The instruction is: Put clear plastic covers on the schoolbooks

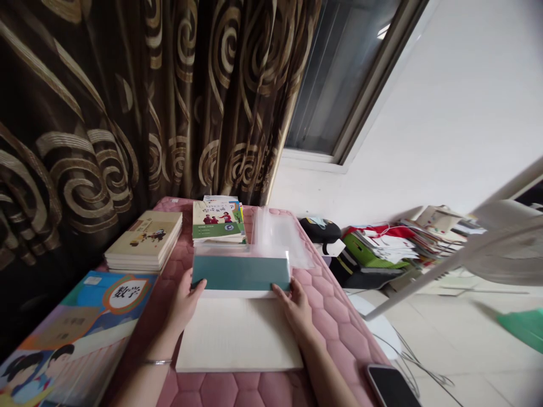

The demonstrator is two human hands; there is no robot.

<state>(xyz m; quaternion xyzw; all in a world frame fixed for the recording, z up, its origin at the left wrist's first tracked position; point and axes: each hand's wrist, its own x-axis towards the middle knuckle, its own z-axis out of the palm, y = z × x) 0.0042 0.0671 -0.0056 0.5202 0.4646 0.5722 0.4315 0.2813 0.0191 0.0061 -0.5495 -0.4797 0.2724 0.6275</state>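
Note:
A thick book lies in front of me on the pink quilted surface, its cream page (241, 336) facing up. Its teal cover (241, 274) is raised at the far side, and a strip of clear plastic (246, 249) shows along the cover's upper edge. My left hand (185, 299) pinches the cover's left end, thumb on the near face. At the right end, my right hand (297, 308) grips the same cover with its thumb in front. The fingers behind the cover are partly hidden.
Left are a book stack (146, 240) and blue textbooks (97, 322). Beyond my hands lie more books (217, 220) and clear plastic sleeves (282, 232). A phone (392, 387) rests at the right edge. A fan pole (416, 285), cables and piled papers (390, 246) stand on the floor.

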